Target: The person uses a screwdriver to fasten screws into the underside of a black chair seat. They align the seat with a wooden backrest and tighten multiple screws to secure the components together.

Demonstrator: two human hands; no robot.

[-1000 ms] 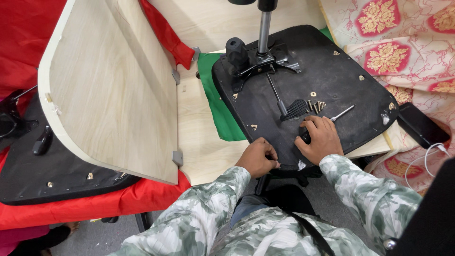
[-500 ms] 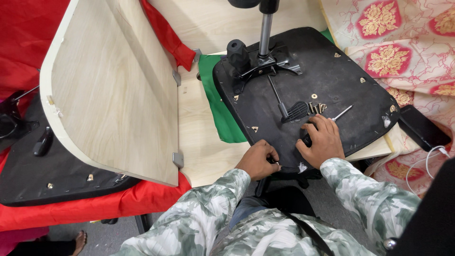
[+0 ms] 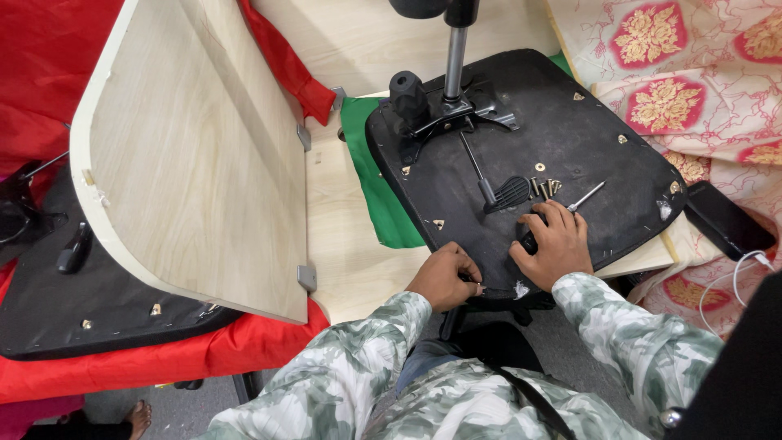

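An upturned black chair seat (image 3: 586,122) lies on the table with its metal mechanism (image 3: 446,110) and gas column (image 3: 454,49) pointing up. My left hand (image 3: 444,277) is at the seat's near edge, fingertips pinched on a small pale fastener (image 3: 480,288). My right hand (image 3: 552,244) rests on the seat's underside, curled over the dark handle of a screwdriver (image 3: 586,196) whose thin shaft sticks out past my fingers. A few loose screws (image 3: 544,187) lie just beyond that hand, beside the ribbed paddle of a lever (image 3: 510,193).
A large curved wooden panel (image 3: 195,155) stands tilted at the left over a second black seat (image 3: 81,310) on red cloth (image 3: 204,358). Green cloth (image 3: 371,179) lies under the seat. A black phone (image 3: 725,222), white cable (image 3: 737,281) and floral fabric (image 3: 676,81) are at right.
Both hands stay almost where they were on the seat's near edge. Only the view has shifted slightly.
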